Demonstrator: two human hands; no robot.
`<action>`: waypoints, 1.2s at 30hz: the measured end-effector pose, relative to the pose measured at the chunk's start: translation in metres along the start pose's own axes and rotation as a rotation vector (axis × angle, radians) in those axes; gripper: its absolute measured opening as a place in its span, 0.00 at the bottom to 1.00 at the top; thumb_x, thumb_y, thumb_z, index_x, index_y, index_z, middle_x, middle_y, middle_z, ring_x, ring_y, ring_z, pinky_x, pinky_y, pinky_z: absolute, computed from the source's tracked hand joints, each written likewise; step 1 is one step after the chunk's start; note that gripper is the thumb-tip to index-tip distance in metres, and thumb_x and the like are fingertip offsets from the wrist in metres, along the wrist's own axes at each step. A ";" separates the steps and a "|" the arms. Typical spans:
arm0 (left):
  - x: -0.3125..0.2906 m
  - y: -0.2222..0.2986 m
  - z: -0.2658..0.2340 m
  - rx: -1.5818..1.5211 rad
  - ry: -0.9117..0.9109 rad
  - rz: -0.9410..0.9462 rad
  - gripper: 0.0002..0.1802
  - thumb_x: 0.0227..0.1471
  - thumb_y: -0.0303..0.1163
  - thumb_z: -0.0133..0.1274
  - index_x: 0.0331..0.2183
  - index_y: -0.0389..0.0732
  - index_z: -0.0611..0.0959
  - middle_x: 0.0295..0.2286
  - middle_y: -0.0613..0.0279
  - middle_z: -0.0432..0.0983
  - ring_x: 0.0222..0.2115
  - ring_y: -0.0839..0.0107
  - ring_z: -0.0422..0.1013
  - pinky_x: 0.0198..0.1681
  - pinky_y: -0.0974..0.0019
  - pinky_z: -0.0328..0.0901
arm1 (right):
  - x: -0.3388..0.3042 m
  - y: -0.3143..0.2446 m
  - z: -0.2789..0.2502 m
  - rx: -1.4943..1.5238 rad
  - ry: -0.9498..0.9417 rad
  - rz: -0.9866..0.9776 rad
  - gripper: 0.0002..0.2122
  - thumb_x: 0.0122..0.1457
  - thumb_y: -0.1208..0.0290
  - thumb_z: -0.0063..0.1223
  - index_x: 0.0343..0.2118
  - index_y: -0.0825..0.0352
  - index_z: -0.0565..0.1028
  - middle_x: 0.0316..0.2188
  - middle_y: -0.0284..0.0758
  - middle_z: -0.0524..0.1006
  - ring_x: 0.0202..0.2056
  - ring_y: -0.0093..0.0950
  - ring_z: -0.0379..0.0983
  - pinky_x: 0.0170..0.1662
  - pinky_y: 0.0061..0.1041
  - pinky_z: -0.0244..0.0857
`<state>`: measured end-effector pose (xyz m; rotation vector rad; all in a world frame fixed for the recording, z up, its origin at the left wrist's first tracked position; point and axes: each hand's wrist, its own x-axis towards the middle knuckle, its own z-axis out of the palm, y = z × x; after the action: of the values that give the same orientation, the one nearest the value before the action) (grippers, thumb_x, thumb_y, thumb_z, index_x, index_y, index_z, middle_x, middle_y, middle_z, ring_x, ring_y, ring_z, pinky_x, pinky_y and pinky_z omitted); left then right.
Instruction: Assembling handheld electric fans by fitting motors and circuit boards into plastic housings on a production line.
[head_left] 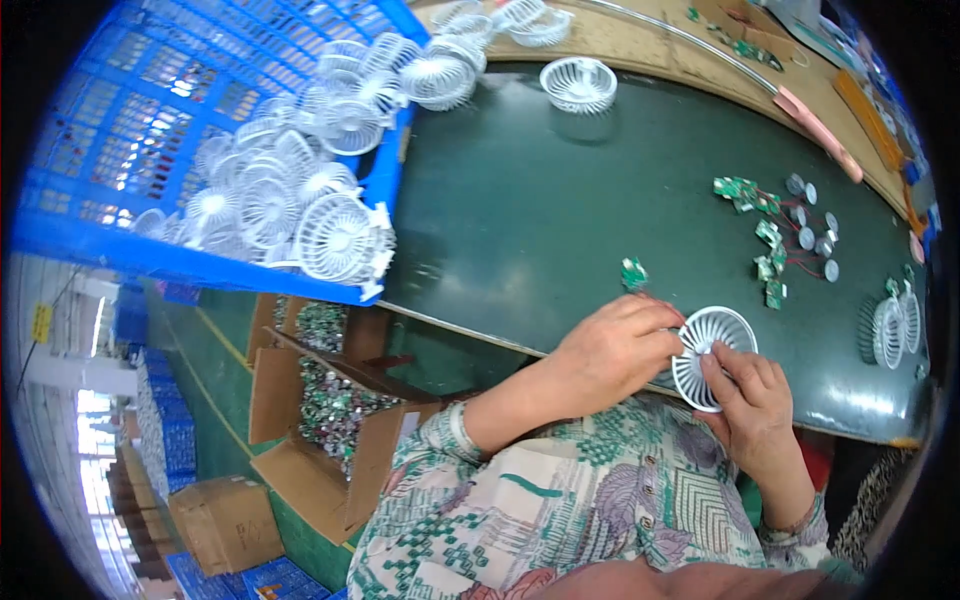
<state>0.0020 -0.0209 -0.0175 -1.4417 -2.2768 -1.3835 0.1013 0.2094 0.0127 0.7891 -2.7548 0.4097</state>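
Just over the table's near edge, my right hand (752,395) grips a round white slatted plastic housing (728,322), thumb pressed on its middle and fingers behind it. The housing is tilted, its slats fanning out from a central hub. My left hand (625,350) is closed at the housing's left rim, fingertips pinched together; what they hold is hidden. A small green circuit board (634,273) lies on the table beyond the left hand, and a thin reddish wire shows beside those fingers.
A blue crate (230,268) piled with white housings (268,205) stands at the left. One housing (579,86) sits at the far edge. Wired circuit boards (768,250) with round metal discs lie right, near more housings (888,330). An open carton (345,400) of parts is below left.
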 end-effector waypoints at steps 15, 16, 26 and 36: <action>-0.048 -0.012 -0.169 1.359 0.160 -0.752 0.28 0.47 0.31 0.62 0.50 0.35 0.75 0.38 0.49 0.77 0.41 0.49 0.71 0.48 0.51 0.66 | -0.006 0.006 0.015 0.035 0.236 0.053 0.28 0.38 0.68 0.69 0.48 0.64 0.77 0.49 0.40 0.75 0.42 0.37 0.74 0.43 0.36 0.66; -0.055 -0.021 -0.175 1.369 0.171 -0.639 0.26 0.48 0.29 0.59 0.50 0.34 0.75 0.37 0.47 0.76 0.40 0.47 0.71 0.46 0.49 0.66 | -0.006 0.006 0.013 0.041 0.246 0.053 0.28 0.39 0.68 0.69 0.48 0.63 0.77 0.49 0.39 0.75 0.42 0.37 0.74 0.43 0.35 0.66; 0.004 -0.073 -0.121 0.882 0.119 -0.361 0.14 0.54 0.22 0.52 0.44 0.40 0.81 0.33 0.49 0.76 0.36 0.51 0.73 0.39 0.53 0.67 | -0.026 0.044 -0.013 0.081 0.631 0.224 0.20 0.44 0.71 0.69 0.44 0.63 0.80 0.44 0.39 0.77 0.35 0.34 0.76 0.38 0.31 0.72; 0.027 -0.055 -0.102 0.845 -0.012 -0.204 0.12 0.44 0.23 0.61 0.34 0.35 0.80 0.32 0.53 0.76 0.37 0.54 0.70 0.45 0.54 0.65 | -0.097 0.144 -0.069 -0.526 0.475 0.683 0.13 0.51 0.71 0.63 0.41 0.63 0.80 0.43 0.38 0.77 0.43 0.38 0.73 0.45 0.36 0.68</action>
<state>-0.0899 -0.0860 0.0211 -0.9422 -2.5617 -0.3059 0.1136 0.3959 0.0178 -0.3488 -2.4097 -0.0332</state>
